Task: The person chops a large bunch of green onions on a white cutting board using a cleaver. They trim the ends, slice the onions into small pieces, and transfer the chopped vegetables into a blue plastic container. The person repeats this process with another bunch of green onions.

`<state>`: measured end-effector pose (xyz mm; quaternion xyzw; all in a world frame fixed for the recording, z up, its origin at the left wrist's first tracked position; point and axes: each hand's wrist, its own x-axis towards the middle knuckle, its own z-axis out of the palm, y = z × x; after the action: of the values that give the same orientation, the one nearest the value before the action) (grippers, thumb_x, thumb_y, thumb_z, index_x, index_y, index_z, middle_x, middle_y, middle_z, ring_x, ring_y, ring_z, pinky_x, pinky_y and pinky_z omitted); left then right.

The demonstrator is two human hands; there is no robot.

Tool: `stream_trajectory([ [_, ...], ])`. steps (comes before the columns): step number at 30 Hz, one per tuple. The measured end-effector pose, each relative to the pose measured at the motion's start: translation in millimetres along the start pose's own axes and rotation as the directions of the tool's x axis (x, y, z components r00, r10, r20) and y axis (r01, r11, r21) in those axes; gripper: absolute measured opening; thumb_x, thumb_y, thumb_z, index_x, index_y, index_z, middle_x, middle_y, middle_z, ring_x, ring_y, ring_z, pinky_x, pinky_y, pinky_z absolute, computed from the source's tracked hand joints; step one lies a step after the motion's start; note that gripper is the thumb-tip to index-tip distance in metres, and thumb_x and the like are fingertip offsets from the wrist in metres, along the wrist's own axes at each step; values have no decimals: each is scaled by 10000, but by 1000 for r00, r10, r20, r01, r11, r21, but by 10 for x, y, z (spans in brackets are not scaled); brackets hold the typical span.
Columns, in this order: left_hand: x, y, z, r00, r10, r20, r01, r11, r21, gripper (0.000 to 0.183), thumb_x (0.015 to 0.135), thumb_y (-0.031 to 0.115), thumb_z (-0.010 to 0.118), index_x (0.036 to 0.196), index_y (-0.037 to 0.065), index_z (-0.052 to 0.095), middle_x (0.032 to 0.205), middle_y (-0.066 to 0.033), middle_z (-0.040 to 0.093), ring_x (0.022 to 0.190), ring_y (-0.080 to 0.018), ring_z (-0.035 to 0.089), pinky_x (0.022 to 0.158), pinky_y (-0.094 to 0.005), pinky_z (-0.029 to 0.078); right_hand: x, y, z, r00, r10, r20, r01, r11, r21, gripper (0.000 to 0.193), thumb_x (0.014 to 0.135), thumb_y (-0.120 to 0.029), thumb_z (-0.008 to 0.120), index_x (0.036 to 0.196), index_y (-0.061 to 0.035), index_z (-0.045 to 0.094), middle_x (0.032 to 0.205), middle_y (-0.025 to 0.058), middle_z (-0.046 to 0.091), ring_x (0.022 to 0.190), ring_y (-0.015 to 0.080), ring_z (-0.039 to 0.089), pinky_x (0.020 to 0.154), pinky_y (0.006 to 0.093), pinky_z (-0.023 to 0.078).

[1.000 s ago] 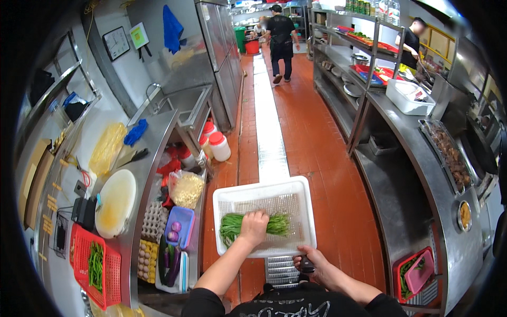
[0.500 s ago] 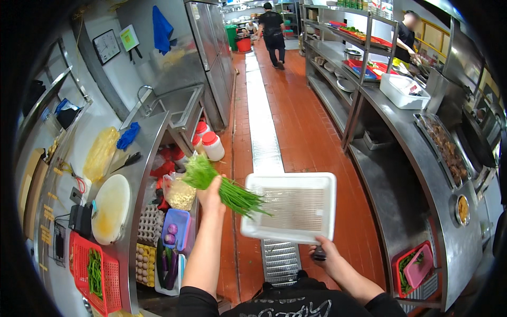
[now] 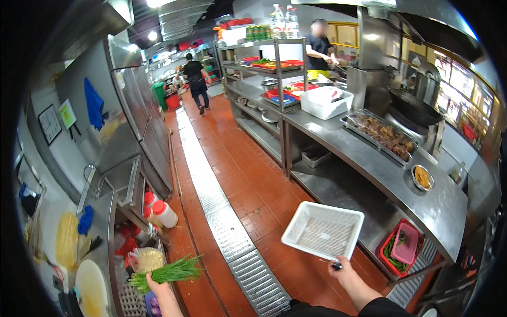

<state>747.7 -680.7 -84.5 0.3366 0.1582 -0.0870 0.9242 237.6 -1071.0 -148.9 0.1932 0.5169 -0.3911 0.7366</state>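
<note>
A bunch of long thin green chives (image 3: 177, 271) is gripped in my left hand (image 3: 159, 289), at the lower left beside the shelf under the left counter. My right hand (image 3: 346, 274) grips the near edge of a white plastic basket (image 3: 323, 228) with a slotted bottom. Nothing shows inside the basket, which hangs over the red floor near the right counter. A short dark handle (image 3: 336, 266) sticks out from the same right hand; what it belongs to is hidden.
On the right counter (image 3: 364, 138) are a tray of brown meat (image 3: 380, 133), a metal bowl (image 3: 422, 177) and a white tub (image 3: 326, 102). A red basket of green peppers (image 3: 400, 248) sits below. Red-capped jars (image 3: 165, 214) stand left. A person (image 3: 196, 79) walks ahead; another (image 3: 319, 50) works far right.
The view has swung to the right. My left hand with the chives is now lower and farther left in the picture; the basket in my right hand appears farther right and lower.
</note>
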Motion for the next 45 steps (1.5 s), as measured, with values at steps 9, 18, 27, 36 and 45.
stream_trajectory([
  [9,-135,-460,547,999,-39,1,39,999,35,216,746,257,554,836,61,553,820,-89,588,755,-272,563,713,-408,487,122,-609,-612,988,-75,-133,113,944,310,247,820,-173,548,995,-60,416,741,100,519,530,191,541,402,250,469],
  [18,-239,-961,1148,978,-188,90,184,982,52,178,730,222,608,835,83,574,851,-58,602,807,-261,568,768,-449,478,161,-720,-828,984,-97,-147,144,923,356,187,823,-160,548,943,-64,441,706,69,518,518,169,535,414,252,481],
  [27,-482,-984,1225,971,-225,84,220,973,70,175,734,204,637,834,73,578,828,-56,613,793,-229,583,742,-385,495,167,-775,-788,990,-70,-124,112,922,371,170,849,-167,525,964,-74,440,712,67,518,503,163,527,400,238,462],
  [36,-94,-810,804,970,-177,166,146,972,184,244,732,301,605,834,82,576,851,-84,620,806,-292,586,764,-448,490,241,-619,-680,989,-117,-93,140,945,294,216,808,-185,564,966,-79,460,754,72,538,541,182,536,431,261,499],
  [45,167,-881,722,953,-263,153,237,957,170,260,743,294,588,874,71,562,900,-102,610,837,-315,577,772,-487,486,68,-659,-626,993,-78,-88,104,933,346,124,858,-154,494,963,-95,467,750,62,537,527,168,519,417,259,423],
])
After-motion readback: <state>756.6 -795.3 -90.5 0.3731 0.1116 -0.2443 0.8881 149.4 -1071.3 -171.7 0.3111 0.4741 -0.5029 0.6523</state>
